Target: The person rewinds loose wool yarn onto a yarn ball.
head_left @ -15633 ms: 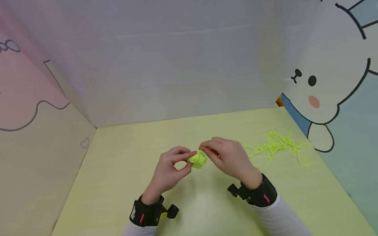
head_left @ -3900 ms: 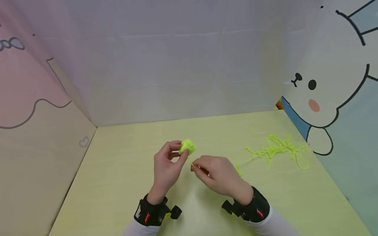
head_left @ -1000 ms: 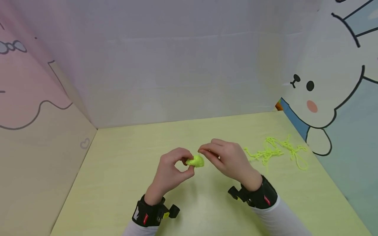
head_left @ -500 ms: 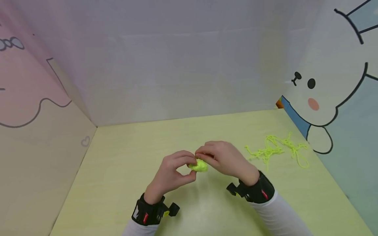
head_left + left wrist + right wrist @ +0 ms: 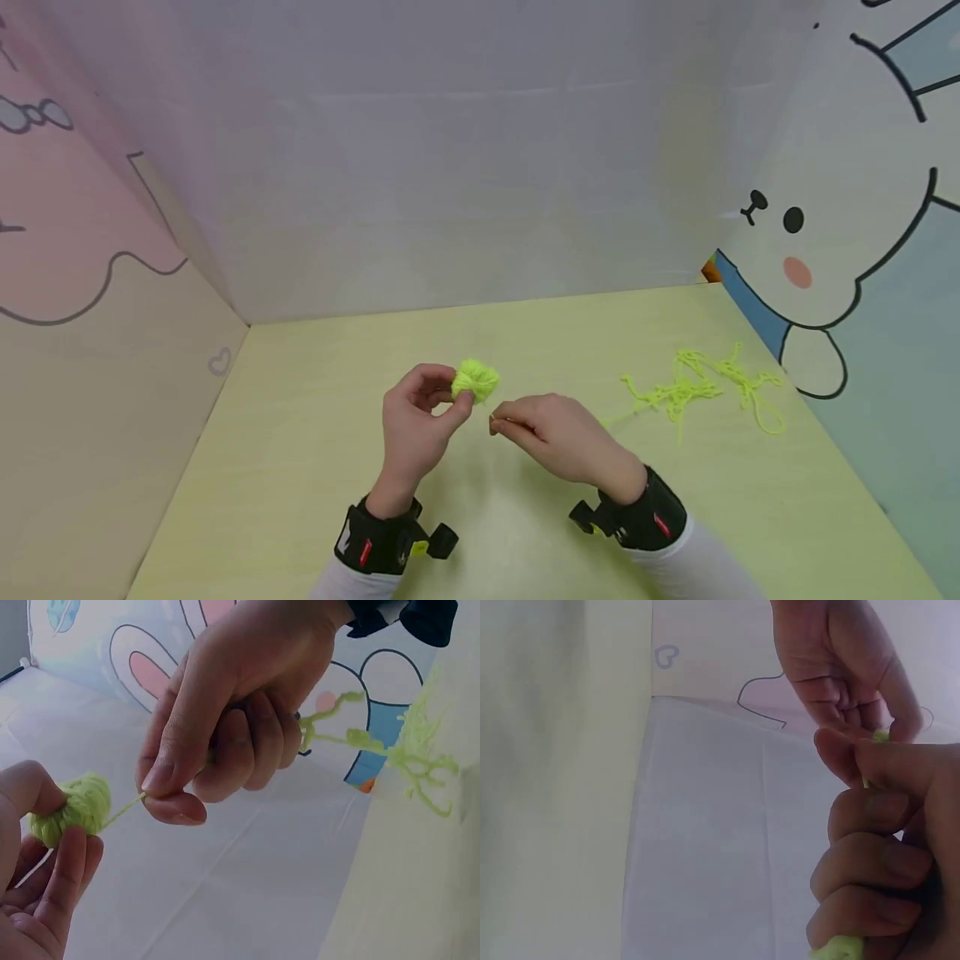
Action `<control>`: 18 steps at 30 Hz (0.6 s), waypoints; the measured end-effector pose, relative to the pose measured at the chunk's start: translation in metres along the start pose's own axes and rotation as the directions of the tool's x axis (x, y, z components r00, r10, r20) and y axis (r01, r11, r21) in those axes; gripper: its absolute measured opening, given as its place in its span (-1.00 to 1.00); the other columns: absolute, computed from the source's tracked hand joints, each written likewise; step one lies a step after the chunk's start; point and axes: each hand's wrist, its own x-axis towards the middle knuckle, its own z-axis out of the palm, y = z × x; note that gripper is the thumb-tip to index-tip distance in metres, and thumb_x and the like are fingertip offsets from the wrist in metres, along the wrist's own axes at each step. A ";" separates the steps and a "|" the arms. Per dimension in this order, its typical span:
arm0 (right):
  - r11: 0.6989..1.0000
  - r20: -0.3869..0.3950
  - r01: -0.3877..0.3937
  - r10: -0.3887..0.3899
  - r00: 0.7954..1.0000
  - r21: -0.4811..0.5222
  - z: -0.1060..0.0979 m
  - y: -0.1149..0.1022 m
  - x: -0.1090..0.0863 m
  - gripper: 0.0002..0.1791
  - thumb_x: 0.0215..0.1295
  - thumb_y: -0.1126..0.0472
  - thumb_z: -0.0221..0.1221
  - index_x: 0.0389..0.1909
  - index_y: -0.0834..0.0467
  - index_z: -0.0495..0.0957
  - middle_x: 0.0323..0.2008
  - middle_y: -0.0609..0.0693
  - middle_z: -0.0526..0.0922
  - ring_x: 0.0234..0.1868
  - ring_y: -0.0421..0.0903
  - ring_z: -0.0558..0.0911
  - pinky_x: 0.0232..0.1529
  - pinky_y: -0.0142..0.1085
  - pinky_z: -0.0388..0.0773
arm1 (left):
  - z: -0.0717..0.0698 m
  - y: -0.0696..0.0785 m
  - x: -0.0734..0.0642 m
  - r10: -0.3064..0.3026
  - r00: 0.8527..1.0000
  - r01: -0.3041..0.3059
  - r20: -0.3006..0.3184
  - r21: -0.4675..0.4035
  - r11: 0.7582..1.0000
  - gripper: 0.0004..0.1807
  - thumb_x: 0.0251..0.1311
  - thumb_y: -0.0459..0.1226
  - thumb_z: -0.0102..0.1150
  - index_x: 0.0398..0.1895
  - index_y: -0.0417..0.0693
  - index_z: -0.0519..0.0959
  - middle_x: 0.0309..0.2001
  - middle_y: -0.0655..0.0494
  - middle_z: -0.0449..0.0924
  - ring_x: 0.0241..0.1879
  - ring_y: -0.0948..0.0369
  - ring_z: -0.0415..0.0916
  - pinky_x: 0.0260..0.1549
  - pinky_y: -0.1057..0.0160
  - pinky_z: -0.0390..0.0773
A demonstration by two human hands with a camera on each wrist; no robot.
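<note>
My left hand (image 5: 418, 432) holds a small neon-yellow ball of yarn (image 5: 476, 380) between thumb and fingers, above the table. In the left wrist view the wound strands of the yarn ball (image 5: 84, 806) show clearly. My right hand (image 5: 564, 440) is just right of and below the ball, pinching the yarn strand (image 5: 124, 810) between thumb and forefinger. That strand runs taut from the ball to the pinch. Past the pinch it passes through the curled fingers of the right hand (image 5: 232, 712) and trails toward a loose yarn tangle (image 5: 686, 388) on the table.
The pale yellow table (image 5: 322, 367) is bounded by a white back panel (image 5: 450, 183), a pink and cream panel (image 5: 90, 400) at left and a rabbit-print panel (image 5: 892, 350) at right. Black wrist straps with small cameras sit on both wrists.
The ball has moved up and left, turning in the left hand. My right hand has swung from above the ball to below it on the right, still pinching the strand.
</note>
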 end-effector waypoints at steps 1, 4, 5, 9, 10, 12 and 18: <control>1.000 -0.003 0.010 -0.010 1.000 -0.008 0.001 -0.002 -0.002 -0.83 0.51 0.06 0.07 -0.21 -0.10 0.64 -0.37 -0.35 0.59 -0.44 -0.35 0.47 -0.38 -0.35 0.53 | 0.000 0.001 0.001 -0.031 0.999 0.031 -0.023 0.019 0.999 -0.77 -0.03 -0.66 0.29 -0.27 -0.39 0.57 -0.30 -0.16 0.59 -0.42 0.17 0.60 -0.35 0.45 0.65; 0.999 -0.026 0.041 -0.042 0.999 -0.024 0.002 -0.007 -0.007 -0.84 0.50 0.07 0.08 -0.24 -0.11 0.64 -0.41 -0.36 0.56 -0.48 -0.37 0.44 -0.43 -0.40 0.49 | 0.001 0.002 0.003 -0.074 0.995 0.079 -0.067 0.077 0.994 -0.80 0.01 -0.62 0.30 -0.27 -0.39 0.56 -0.31 -0.17 0.59 -0.45 0.10 0.59 -0.38 0.48 0.64; 0.998 -0.040 0.051 -0.053 0.998 -0.030 0.001 -0.008 -0.008 -0.85 0.49 0.08 0.09 -0.25 -0.11 0.64 -0.42 -0.37 0.55 -0.49 -0.38 0.43 -0.45 -0.41 0.48 | 0.001 0.003 0.003 -0.077 0.994 0.084 -0.073 0.102 0.991 -0.80 0.00 -0.62 0.30 -0.28 -0.38 0.56 -0.32 -0.17 0.60 -0.47 0.08 0.59 -0.39 0.49 0.63; 0.995 -0.132 0.093 -0.098 0.986 -0.044 -0.007 -0.011 -0.013 -0.89 0.44 0.11 0.14 -0.26 -0.09 0.65 -0.41 -0.36 0.58 -0.49 -0.41 0.43 -0.49 -0.44 0.48 | 0.001 0.004 0.004 -0.076 0.996 0.084 -0.051 0.200 0.976 -0.79 -0.03 -0.59 0.32 -0.30 -0.31 0.57 -0.36 -0.09 0.62 -0.51 0.09 0.57 -0.44 0.48 0.60; 0.993 -0.162 0.106 -0.113 0.980 -0.055 -0.009 -0.011 -0.014 -0.89 0.42 0.12 0.15 -0.25 -0.08 0.65 -0.40 -0.34 0.59 -0.49 -0.41 0.43 -0.51 -0.45 0.48 | 0.001 0.004 0.004 -0.075 0.997 0.081 -0.034 0.217 0.973 -0.79 -0.04 -0.59 0.32 -0.30 -0.30 0.58 -0.38 -0.07 0.62 -0.52 0.12 0.56 -0.46 0.46 0.60; 0.988 -0.226 0.126 -0.142 0.964 -0.084 -0.014 -0.010 -0.014 -0.91 0.40 0.13 0.17 -0.24 -0.05 0.66 -0.40 -0.31 0.62 -0.50 -0.39 0.43 -0.54 -0.44 0.48 | 0.001 -0.001 0.003 -0.072 0.997 0.068 0.011 0.243 0.968 -0.77 -0.06 -0.59 0.32 -0.31 -0.28 0.58 -0.40 -0.04 0.62 -0.52 0.16 0.54 -0.49 0.37 0.61; 0.973 -0.348 0.133 -0.192 0.918 -0.187 -0.026 -0.002 -0.010 -0.75 0.51 0.00 0.07 -0.19 0.01 0.68 -0.47 -0.23 0.58 -0.60 -0.34 0.34 -0.67 -0.42 0.37 | 0.000 -0.031 -0.004 -0.043 0.985 0.006 0.170 0.216 0.976 -0.74 -0.05 -0.49 0.36 -0.28 -0.09 0.61 -0.38 0.09 0.64 -0.50 0.23 0.52 -0.54 0.19 0.66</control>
